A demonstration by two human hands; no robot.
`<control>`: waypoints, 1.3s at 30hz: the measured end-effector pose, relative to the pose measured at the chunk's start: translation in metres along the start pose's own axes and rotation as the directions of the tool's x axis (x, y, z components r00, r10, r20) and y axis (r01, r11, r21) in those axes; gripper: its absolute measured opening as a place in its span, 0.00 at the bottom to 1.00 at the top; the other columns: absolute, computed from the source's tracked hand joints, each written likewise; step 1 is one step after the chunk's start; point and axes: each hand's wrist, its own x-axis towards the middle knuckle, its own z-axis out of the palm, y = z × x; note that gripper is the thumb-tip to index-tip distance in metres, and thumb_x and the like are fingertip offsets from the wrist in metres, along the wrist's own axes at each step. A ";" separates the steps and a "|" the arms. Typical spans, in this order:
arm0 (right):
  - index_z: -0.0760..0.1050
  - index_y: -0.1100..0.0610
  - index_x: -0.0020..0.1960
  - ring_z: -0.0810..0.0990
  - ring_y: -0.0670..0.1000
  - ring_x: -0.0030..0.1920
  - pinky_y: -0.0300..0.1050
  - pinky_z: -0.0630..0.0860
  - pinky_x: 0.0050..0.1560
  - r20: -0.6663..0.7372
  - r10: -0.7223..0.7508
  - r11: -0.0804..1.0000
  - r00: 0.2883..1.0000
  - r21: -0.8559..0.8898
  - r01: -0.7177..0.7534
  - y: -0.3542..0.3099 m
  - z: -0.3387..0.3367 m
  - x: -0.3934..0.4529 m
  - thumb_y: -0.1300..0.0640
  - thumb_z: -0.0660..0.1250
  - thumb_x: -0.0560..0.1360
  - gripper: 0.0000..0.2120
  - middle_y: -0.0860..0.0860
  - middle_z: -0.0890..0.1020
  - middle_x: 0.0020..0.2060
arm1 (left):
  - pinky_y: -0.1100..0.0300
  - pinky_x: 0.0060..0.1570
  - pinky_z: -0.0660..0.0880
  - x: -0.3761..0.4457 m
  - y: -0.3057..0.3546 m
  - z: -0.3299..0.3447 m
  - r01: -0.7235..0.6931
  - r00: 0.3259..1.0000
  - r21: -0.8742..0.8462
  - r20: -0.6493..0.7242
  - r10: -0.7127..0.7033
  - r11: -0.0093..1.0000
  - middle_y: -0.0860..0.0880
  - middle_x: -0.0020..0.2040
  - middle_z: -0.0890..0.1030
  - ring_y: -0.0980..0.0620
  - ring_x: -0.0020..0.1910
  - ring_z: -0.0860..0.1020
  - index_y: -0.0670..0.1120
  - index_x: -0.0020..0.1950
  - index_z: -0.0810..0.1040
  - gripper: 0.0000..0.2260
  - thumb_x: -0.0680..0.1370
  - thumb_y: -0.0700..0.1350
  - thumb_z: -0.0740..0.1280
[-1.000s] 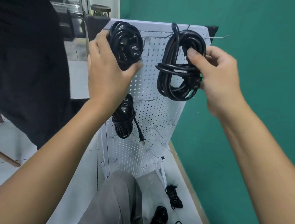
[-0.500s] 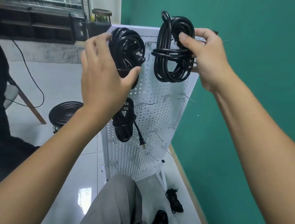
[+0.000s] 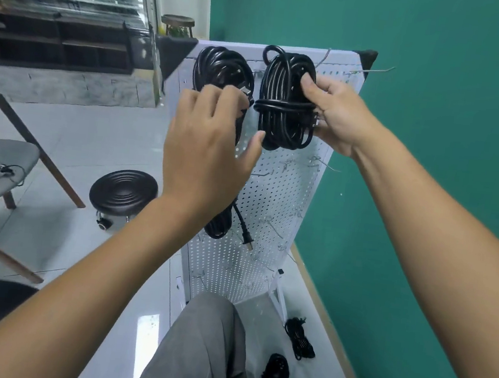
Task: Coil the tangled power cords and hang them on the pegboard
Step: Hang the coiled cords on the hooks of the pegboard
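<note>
The right hand has its grip closed round a coiled black power cord, thumb across the front of the bundle and fingers behind it, holding the coil against the upper part of the white pegboard. The left hand is raised in front of a second coiled cord that sits high on the board just left of the first; its fingers are bent and its thumb points toward the held coil, but whether they pinch the cord or only touch it cannot be told, since the back of the hand covers the contact. Both forearms reach up from the lower corners. A third coil lower on the board is largely hidden behind the left wrist, its plug dangling. More cords lie on the floor by the board's foot, partly cut off at the bottom edge.
</note>
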 end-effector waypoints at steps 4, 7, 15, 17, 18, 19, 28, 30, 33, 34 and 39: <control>0.78 0.57 0.56 0.83 0.52 0.50 0.57 0.80 0.61 -0.055 0.000 0.999 0.998 -0.044 -0.002 0.001 0.004 -0.005 0.48 0.64 0.83 0.12 0.53 0.85 0.50 | 0.52 0.48 0.72 -0.010 0.006 0.007 -0.040 0.997 -0.026 0.068 0.041 0.999 0.45 0.49 0.78 0.42 0.50 0.73 0.42 0.56 0.76 0.13 0.79 0.51 0.69; 0.77 0.52 0.57 0.85 0.48 0.54 0.52 0.81 0.62 -0.150 -0.012 0.993 0.989 -0.121 -0.007 0.001 -0.002 -0.015 0.45 0.66 0.82 0.11 0.50 0.84 0.56 | 0.52 0.47 0.71 -0.015 0.012 0.012 -0.045 0.994 -0.051 0.092 0.050 0.998 0.46 0.49 0.78 0.43 0.50 0.72 0.43 0.55 0.76 0.13 0.79 0.51 0.68; 0.77 0.50 0.59 0.84 0.50 0.58 0.51 0.81 0.58 -0.279 -0.037 0.938 0.960 -0.342 -0.063 0.011 -0.027 -0.098 0.49 0.67 0.82 0.08 0.51 0.83 0.58 | 0.52 0.46 0.72 -0.045 0.043 0.028 -0.096 0.965 -0.205 0.221 0.142 0.974 0.49 0.48 0.79 0.44 0.50 0.73 0.44 0.56 0.76 0.12 0.79 0.50 0.70; 0.77 0.51 0.59 0.85 0.50 0.55 0.51 0.81 0.55 -0.325 -0.025 0.915 0.945 -0.388 -0.109 0.024 -0.037 -0.127 0.50 0.67 0.82 0.08 0.50 0.82 0.54 | 0.55 0.43 0.70 -0.061 0.053 0.035 -0.093 0.949 -0.249 0.272 0.161 0.964 0.49 0.48 0.80 0.44 0.50 0.73 0.44 0.57 0.76 0.12 0.79 0.50 0.70; 0.77 0.53 0.60 0.85 0.50 0.52 0.51 0.80 0.53 -0.344 -0.013 0.903 0.939 -0.407 -0.136 0.032 -0.042 -0.143 0.51 0.67 0.82 0.09 0.48 0.82 0.53 | 0.56 0.43 0.68 -0.070 0.057 0.039 -0.083 0.938 -0.266 0.305 0.166 0.960 0.49 0.49 0.80 0.44 0.51 0.74 0.45 0.57 0.76 0.12 0.79 0.50 0.70; 0.77 0.54 0.61 0.85 0.49 0.50 0.50 0.79 0.52 -0.363 -0.001 0.891 0.932 -0.424 -0.164 0.040 -0.048 -0.160 0.52 0.67 0.82 0.09 0.47 0.81 0.51 | 0.56 0.42 0.66 -0.081 0.063 0.044 -0.071 0.923 -0.281 0.346 0.170 0.957 0.49 0.49 0.81 0.44 0.52 0.74 0.45 0.58 0.76 0.12 0.79 0.51 0.69; 0.78 0.58 0.62 0.85 0.51 0.49 0.43 0.76 0.51 -0.515 0.271 0.789 0.813 -0.365 -0.494 0.203 -0.098 -0.284 0.54 0.69 0.81 0.12 0.50 0.82 0.56 | 0.50 0.43 0.72 -0.235 0.091 0.148 0.048 0.589 -0.300 0.779 0.215 0.953 0.48 0.54 0.80 0.44 0.57 0.73 0.45 0.62 0.73 0.13 0.82 0.52 0.65; 0.78 0.57 0.61 0.84 0.53 0.52 0.44 0.75 0.52 -0.527 0.358 0.759 0.770 -0.315 -0.569 0.261 -0.105 -0.302 0.55 0.69 0.81 0.11 0.48 0.81 0.52 | 0.49 0.42 0.74 -0.280 0.086 0.185 0.070 0.458 -0.253 0.868 0.194 0.965 0.45 0.52 0.80 0.42 0.56 0.74 0.43 0.61 0.73 0.13 0.81 0.50 0.66; 0.77 0.59 0.62 0.81 0.50 0.49 0.41 0.72 0.52 -0.500 0.485 0.700 0.718 -0.270 -0.661 0.352 -0.114 -0.321 0.57 0.70 0.80 0.12 0.49 0.81 0.50 | 0.46 0.49 0.76 -0.343 0.075 0.244 0.108 0.208 -0.172 0.967 0.147 0.979 0.40 0.50 0.79 0.38 0.54 0.76 0.40 0.62 0.71 0.16 0.82 0.49 0.66; 0.77 0.59 0.62 0.79 0.46 0.44 0.39 0.72 0.48 -0.486 0.525 0.678 0.698 -0.257 -0.689 0.382 -0.117 -0.324 0.57 0.70 0.80 0.12 0.51 0.81 0.51 | 0.46 0.52 0.76 -0.363 0.071 0.263 0.124 0.133 -0.130 0.985 0.113 0.984 0.39 0.52 0.79 0.37 0.55 0.77 0.39 0.65 0.70 0.18 0.82 0.50 0.66; 0.77 0.58 0.61 0.79 0.47 0.48 0.23 0.67 0.38 -0.416 0.662 0.585 0.623 -0.233 -0.777 0.530 -0.133 -0.315 0.61 0.72 0.78 0.12 0.53 0.81 0.51 | 0.50 0.52 0.74 -0.462 0.056 0.356 0.311 -0.120 0.162 0.984 -0.131 0.936 0.38 0.63 0.76 0.36 0.60 0.76 0.40 0.74 0.65 0.30 0.80 0.56 0.69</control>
